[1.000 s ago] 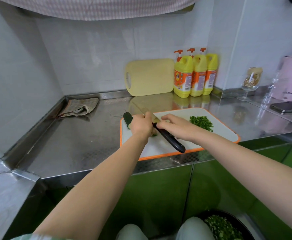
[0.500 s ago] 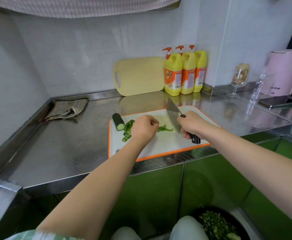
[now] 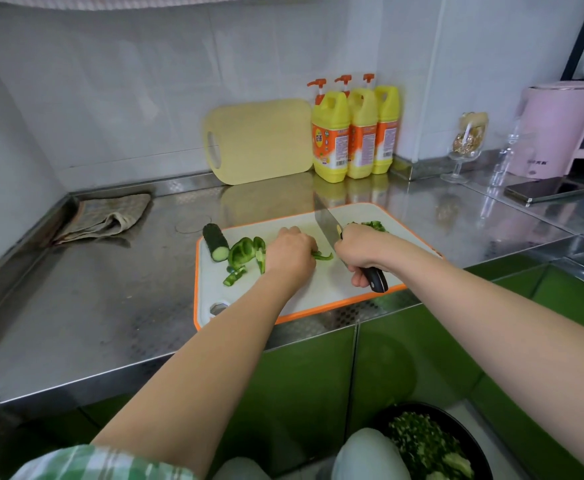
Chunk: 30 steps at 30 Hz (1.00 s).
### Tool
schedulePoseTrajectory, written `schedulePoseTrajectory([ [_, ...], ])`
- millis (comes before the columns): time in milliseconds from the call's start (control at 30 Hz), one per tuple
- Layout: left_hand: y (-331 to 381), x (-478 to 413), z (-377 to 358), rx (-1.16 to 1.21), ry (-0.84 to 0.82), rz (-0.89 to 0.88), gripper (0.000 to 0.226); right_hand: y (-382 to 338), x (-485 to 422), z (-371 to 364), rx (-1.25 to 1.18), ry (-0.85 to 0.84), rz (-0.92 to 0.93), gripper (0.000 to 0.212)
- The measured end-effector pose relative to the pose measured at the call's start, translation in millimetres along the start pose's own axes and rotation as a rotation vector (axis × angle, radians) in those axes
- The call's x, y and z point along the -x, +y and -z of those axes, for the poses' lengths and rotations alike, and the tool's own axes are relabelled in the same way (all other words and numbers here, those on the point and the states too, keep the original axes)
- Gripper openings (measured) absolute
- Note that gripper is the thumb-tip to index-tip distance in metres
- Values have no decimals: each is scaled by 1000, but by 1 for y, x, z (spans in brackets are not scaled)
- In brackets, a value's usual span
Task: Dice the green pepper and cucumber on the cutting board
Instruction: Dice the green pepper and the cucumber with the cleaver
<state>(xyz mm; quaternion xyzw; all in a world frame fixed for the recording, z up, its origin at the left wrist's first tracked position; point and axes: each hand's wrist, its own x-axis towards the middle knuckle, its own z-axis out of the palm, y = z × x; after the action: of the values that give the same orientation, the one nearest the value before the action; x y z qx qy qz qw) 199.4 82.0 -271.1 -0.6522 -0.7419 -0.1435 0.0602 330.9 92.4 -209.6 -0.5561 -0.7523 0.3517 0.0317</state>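
Left hand: the left hand (image 3: pixel 290 256) is curled knuckles-up over a pepper strip (image 3: pixel 322 256), pinning it to the cutting board (image 3: pixel 318 292); its fingertips are hidden under the knuckles.
Right hand: the right hand (image 3: pixel 359 249) is clenched round the black handle of the knife (image 3: pixel 325 221), whose blade is lifted and tilted, just beside the left hand.
Green pepper: the uncut pieces of green pepper (image 3: pixel 243 252) lie on the left half of the board, left of the holding hand, and a diced pile (image 3: pixel 373 226) sits at the far right, behind the right wrist.
Cucumber: the cucumber (image 3: pixel 215 242) lies across the far left corner of the board, cut face toward the person and dark end past the orange rim.
Cut risk: the blade hangs very near the left knuckles (the gap is slim), so a chop that drifts left, or fingertips that creep out from under the knuckles, could nick a finger.
Slip risk: the strip is thin, curved and glossy; if only one end is pinned it may skate or flip under the edge, giving ragged pieces.
Board risk: the board's near edge lies close to the front lip of the steel surface (image 3: pixel 110 306); hard chopping on smooth metal could walk it outward.
Scatter risk: a swing of the right wrist could sweep dice off the board.
Roll risk: the round cucumber, jolted by the chopping, could roll off onto the surface.
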Motion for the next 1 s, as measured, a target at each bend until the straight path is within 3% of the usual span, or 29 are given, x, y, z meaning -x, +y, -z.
schedulePoseTrajectory([
  [267,-4,4,-1,-76,106,-118,33,6,-3,-1,-29,10,12,20],
  [600,-5,2,-3,92,143,-109,25,9,-5,-2,-44,16,4,25],
  [733,-2,-4,-5,35,99,-110,27,9,-4,-2,-49,16,6,21],
  [867,-10,-6,-7,35,108,-38,26,10,-5,-3,-51,29,20,24],
  [1000,-22,-4,2,90,157,151,22,12,-7,-5,-57,62,27,24],
])
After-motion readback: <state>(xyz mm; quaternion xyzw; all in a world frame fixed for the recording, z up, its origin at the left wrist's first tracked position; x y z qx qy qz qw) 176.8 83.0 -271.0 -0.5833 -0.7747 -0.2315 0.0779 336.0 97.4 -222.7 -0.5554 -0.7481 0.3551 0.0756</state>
